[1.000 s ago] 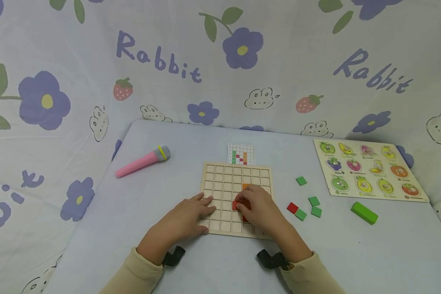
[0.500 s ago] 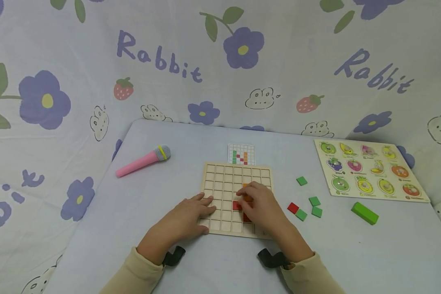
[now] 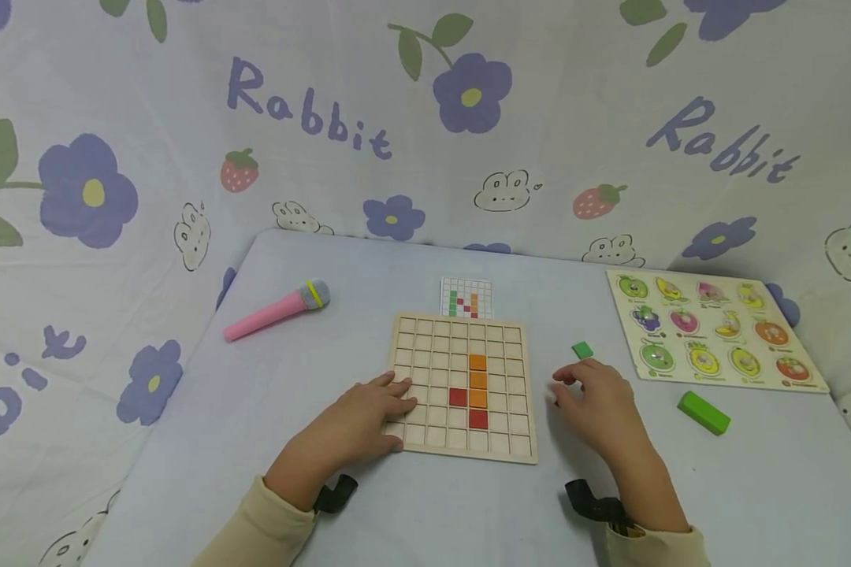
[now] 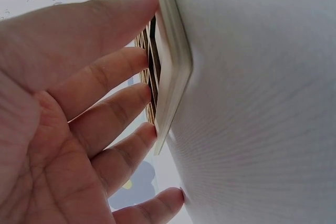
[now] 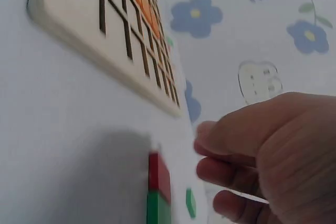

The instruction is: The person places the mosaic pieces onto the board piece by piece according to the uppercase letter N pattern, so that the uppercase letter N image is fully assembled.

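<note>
A wooden grid board lies on the table. It bears a column of three orange tiles, a red tile below them and another red tile to the left. My left hand rests on the board's left edge, fingers spread; the left wrist view shows its thumb on the rim. To the right of the board, my right hand hovers with bent fingers, holding nothing. Near it in the right wrist view are a loose red tile and green tiles; in the head view the hand hides most of these.
A small pattern card touches the board's far edge. One green tile lies beyond my right hand. Farther right are a green block and a fruit puzzle board. A pink toy microphone lies at the left.
My right hand has left the tiles on the board and moved right, over the loose tiles. The red tile left of the column is now uncovered. My left hand has stayed put.
</note>
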The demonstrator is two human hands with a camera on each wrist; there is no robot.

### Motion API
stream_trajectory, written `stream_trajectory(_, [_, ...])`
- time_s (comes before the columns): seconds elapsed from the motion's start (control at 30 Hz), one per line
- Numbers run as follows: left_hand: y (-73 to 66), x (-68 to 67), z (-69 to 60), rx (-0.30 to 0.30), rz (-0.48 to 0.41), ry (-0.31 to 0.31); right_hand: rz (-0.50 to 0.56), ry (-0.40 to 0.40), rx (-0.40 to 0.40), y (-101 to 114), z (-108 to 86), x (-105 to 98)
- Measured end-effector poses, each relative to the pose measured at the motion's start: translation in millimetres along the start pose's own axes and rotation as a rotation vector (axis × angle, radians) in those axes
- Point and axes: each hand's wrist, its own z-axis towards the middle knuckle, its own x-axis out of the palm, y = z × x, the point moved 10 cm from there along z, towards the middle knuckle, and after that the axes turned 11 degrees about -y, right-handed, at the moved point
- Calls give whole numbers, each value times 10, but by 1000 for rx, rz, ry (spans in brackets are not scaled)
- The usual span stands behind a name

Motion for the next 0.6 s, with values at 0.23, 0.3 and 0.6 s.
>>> stream_trajectory(0.23, [-5,-9,-14,-14,-8,4,-49,108,54,-243,-128,59])
stream_trajectory(0.3, [-9,-13,-13,-12,-10,3,-50,125,58,-254,-145,89])
stream_trajectory(0.6, [-24,-21,-6,-8,-8,4,-21,141,124,-284,-157,109])
